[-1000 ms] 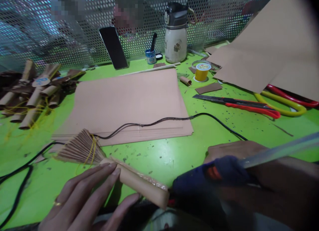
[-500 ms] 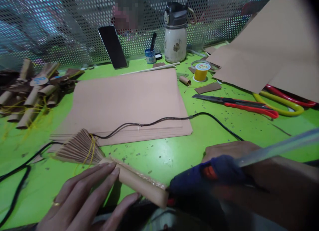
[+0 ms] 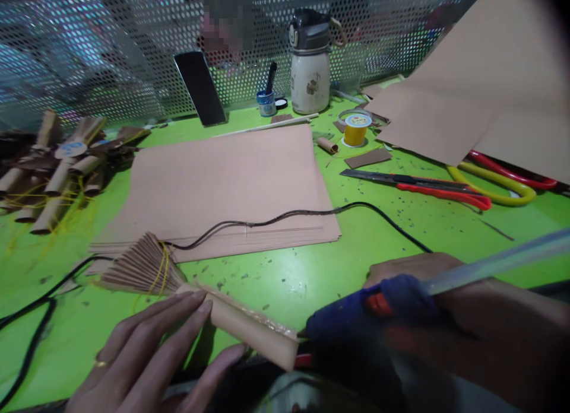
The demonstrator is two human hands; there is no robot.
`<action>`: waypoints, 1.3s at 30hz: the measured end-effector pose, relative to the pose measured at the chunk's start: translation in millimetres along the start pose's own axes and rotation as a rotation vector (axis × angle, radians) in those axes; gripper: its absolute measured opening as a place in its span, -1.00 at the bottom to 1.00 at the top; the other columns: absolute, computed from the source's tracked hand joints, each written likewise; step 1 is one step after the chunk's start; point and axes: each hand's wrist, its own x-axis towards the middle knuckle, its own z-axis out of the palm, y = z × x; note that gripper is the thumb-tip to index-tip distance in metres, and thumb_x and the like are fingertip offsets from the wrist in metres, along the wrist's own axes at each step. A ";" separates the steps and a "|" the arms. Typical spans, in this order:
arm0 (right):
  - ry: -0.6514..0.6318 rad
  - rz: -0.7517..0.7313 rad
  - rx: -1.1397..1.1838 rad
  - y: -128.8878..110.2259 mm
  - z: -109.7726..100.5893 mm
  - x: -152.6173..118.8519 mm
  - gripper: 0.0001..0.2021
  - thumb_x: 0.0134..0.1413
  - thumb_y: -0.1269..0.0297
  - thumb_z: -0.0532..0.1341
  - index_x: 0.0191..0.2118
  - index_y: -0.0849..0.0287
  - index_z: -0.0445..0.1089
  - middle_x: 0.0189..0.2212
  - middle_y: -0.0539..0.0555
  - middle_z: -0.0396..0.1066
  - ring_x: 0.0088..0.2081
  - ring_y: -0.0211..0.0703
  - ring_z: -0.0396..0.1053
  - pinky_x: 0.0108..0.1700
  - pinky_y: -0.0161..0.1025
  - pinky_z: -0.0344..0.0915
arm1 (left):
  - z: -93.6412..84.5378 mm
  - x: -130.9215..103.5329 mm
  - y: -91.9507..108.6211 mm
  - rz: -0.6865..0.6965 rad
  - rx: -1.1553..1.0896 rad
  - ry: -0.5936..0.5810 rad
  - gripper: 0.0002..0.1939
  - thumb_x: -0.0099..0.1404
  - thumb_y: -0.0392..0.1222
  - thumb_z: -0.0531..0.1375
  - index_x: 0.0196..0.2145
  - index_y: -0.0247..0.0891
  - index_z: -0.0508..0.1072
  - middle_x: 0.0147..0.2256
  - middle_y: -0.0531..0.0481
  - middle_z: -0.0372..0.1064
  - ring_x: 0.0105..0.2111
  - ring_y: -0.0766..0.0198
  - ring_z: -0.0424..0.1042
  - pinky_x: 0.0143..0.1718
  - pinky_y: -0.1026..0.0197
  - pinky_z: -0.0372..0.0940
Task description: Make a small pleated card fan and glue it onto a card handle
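My left hand [image 3: 151, 348], with a ring on one finger, grips a rolled brown paper tube [image 3: 252, 327] between fingertips and thumb. A shiny strip of clear glue runs along the tube's upper edge. A pleated paper fan [image 3: 138, 267] wound with yellow thread lies at the tube's far left end. At lower right my right hand [image 3: 427, 306] is wrapped round a dark blue hot glue gun [image 3: 356, 312]; its fingers are partly hidden in shadow. The gun's nozzle is at the tube's right end, and a clear glue stick [image 3: 499, 261] sticks out of its back.
A black cord [image 3: 285, 215] crosses a stack of brown paper [image 3: 222, 175]. To the right lie a utility knife [image 3: 378, 178], yellow thread spool [image 3: 356, 131] and large paper sheets [image 3: 485, 86]. A phone [image 3: 200, 89] and bottle [image 3: 310, 75] stand behind; bundled paper tubes [image 3: 57, 170] lie left.
The glue gun's nozzle has shifted slightly to the right at the tube's end, so its tip shows more plainly. The view has shifted a little; my left hand keeps its hold.
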 end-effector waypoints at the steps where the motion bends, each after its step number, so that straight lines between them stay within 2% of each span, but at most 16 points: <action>1: -0.087 0.014 -0.018 -24.0 -8.6 16.1 -0.85 0.29 0.26 0.22 -0.27 -0.10 0.55 -0.28 0.07 0.60 -0.31 0.04 0.53 -0.34 -0.21 0.49 | 0.4 -1.5 -0.4 -0.003 -0.009 0.007 -0.55 0.24 -0.22 0.44 0.08 -0.17 0.53 0.00 -0.17 0.55 -0.04 -0.08 0.56 -0.05 -0.06 0.47; 3: -0.140 -0.012 -0.038 -52.8 -17.3 33.9 -0.78 0.32 0.29 0.18 -0.35 -0.04 0.51 -0.34 0.04 0.58 -0.34 -0.04 0.52 -0.30 -0.25 0.47 | 1.8 -5.8 -4.4 -0.012 -0.023 0.008 -0.57 0.29 -0.15 0.39 0.12 -0.06 0.52 0.03 -0.10 0.54 -0.03 -0.09 0.56 -0.06 -0.10 0.48; 4: -0.133 -0.018 -0.028 -56.3 -17.4 36.0 -0.80 0.32 0.25 0.19 -0.34 -0.04 0.50 -0.34 0.03 0.57 -0.35 -0.06 0.51 -0.31 -0.26 0.46 | 2.5 -8.3 -7.7 -0.006 -0.028 0.004 -0.56 0.30 -0.12 0.37 0.14 -0.01 0.52 0.05 -0.07 0.54 -0.04 -0.10 0.57 -0.07 -0.13 0.48; 7: -0.063 -0.075 0.025 -37.3 -8.7 26.7 -0.86 0.29 0.09 0.24 -0.31 -0.08 0.47 -0.38 -0.02 0.53 -0.41 -0.09 0.45 -0.38 -0.29 0.44 | 4.1 -13.5 -17.5 0.034 -0.012 -0.011 -0.46 0.28 -0.05 0.36 0.21 0.02 0.47 0.08 -0.08 0.52 -0.05 -0.15 0.57 -0.10 -0.18 0.49; 9: -0.078 -0.079 0.021 -20.6 -3.2 18.7 -0.86 0.28 0.05 0.23 -0.28 -0.09 0.47 -0.34 -0.02 0.54 -0.39 -0.07 0.46 -0.41 -0.27 0.43 | 4.3 -13.4 -19.9 0.064 -0.002 -0.024 -0.40 0.27 -0.05 0.36 0.25 -0.02 0.44 0.10 -0.10 0.51 -0.04 -0.15 0.56 -0.10 -0.18 0.49; 11: -0.105 -0.057 0.004 -13.8 -1.9 15.7 -0.84 0.31 0.06 0.21 -0.27 -0.08 0.48 -0.32 -0.01 0.55 -0.37 -0.06 0.47 -0.41 -0.27 0.43 | 4.0 -10.8 -18.3 0.083 -0.010 -0.021 -0.39 0.29 -0.07 0.36 0.28 -0.04 0.41 0.10 -0.11 0.50 -0.03 -0.11 0.54 -0.08 -0.16 0.47; 15: -0.098 -0.065 -0.003 -25.7 -6.3 23.7 -0.79 0.33 0.02 0.19 -0.28 -0.06 0.49 -0.33 -0.01 0.57 -0.38 -0.08 0.49 -0.42 -0.29 0.42 | 3.5 -4.8 -11.4 -0.003 -0.009 0.011 -0.40 0.26 -0.14 0.41 0.23 -0.04 0.44 0.06 -0.08 0.53 -0.04 -0.08 0.54 -0.06 -0.11 0.45; 17: -0.097 -0.061 -0.034 -33.0 -7.5 29.2 -0.73 0.34 -0.01 0.17 -0.32 -0.03 0.48 -0.36 -0.02 0.58 -0.44 -0.10 0.48 -0.46 -0.28 0.39 | 3.5 -3.8 -8.5 0.123 -0.011 0.044 -0.40 0.22 -0.10 0.43 0.20 -0.04 0.47 0.03 -0.06 0.55 -0.11 -0.03 0.57 -0.12 -0.06 0.45; 19: -0.096 -0.059 -0.049 -36.5 -7.3 32.4 -0.68 0.34 -0.03 0.17 -0.37 0.00 0.47 -0.40 -0.02 0.59 -0.48 -0.12 0.47 -0.51 -0.28 0.35 | 3.4 -3.7 -4.7 0.008 -0.025 0.023 -0.41 0.25 -0.12 0.42 0.21 -0.02 0.46 0.05 -0.08 0.53 -0.05 -0.08 0.54 -0.07 -0.10 0.43; 21: -0.080 -0.076 -0.030 -36.2 -6.2 32.4 -0.67 0.34 -0.02 0.16 -0.39 0.02 0.47 -0.37 -0.02 0.62 -0.47 -0.12 0.49 -0.50 -0.29 0.36 | 3.1 -3.7 0.4 -0.051 -0.052 0.011 -0.40 0.30 -0.12 0.39 0.26 0.03 0.41 0.08 -0.08 0.51 0.00 -0.12 0.51 -0.04 -0.15 0.41; 27: -0.046 -0.101 0.015 -30.2 -4.7 24.9 -0.75 0.33 0.06 0.19 -0.30 0.00 0.53 -0.20 0.01 0.65 -0.30 -0.05 0.57 -0.42 -0.29 0.40 | 2.4 -5.6 5.9 -0.113 -0.068 -0.010 -0.31 0.34 -0.17 0.34 0.36 0.21 0.28 0.09 -0.04 0.49 0.01 -0.20 0.50 -0.05 -0.29 0.40; 29: -0.069 -0.103 0.009 -29.7 -5.6 24.8 -0.78 0.35 0.08 0.18 -0.27 -0.01 0.52 -0.21 0.00 0.63 -0.30 -0.08 0.55 -0.38 -0.29 0.39 | 2.7 -7.8 -0.6 -0.098 -0.060 -0.013 -0.29 0.33 -0.16 0.35 0.36 0.21 0.28 0.09 -0.05 0.49 0.00 -0.22 0.51 -0.07 -0.30 0.41; 34: -0.116 -0.085 -0.016 -30.5 -9.7 29.8 -0.83 0.35 0.08 0.21 -0.25 -0.01 0.44 -0.33 -0.06 0.51 -0.36 -0.18 0.44 -0.32 -0.30 0.34 | 3.8 -9.4 -12.7 0.074 -0.025 0.001 -0.27 0.27 -0.10 0.39 0.35 0.07 0.33 0.06 -0.08 0.53 -0.07 -0.15 0.56 -0.15 -0.20 0.46; 39: -0.160 -0.113 0.038 -32.6 -11.6 30.4 -0.78 0.38 0.10 0.18 -0.28 0.04 0.43 -0.35 -0.02 0.46 -0.35 -0.19 0.39 -0.34 -0.32 0.31 | 4.1 -4.7 2.3 -0.096 -0.067 0.004 -0.35 0.32 -0.17 0.36 0.32 0.13 0.36 0.07 -0.07 0.51 -0.01 -0.18 0.52 -0.07 -0.26 0.41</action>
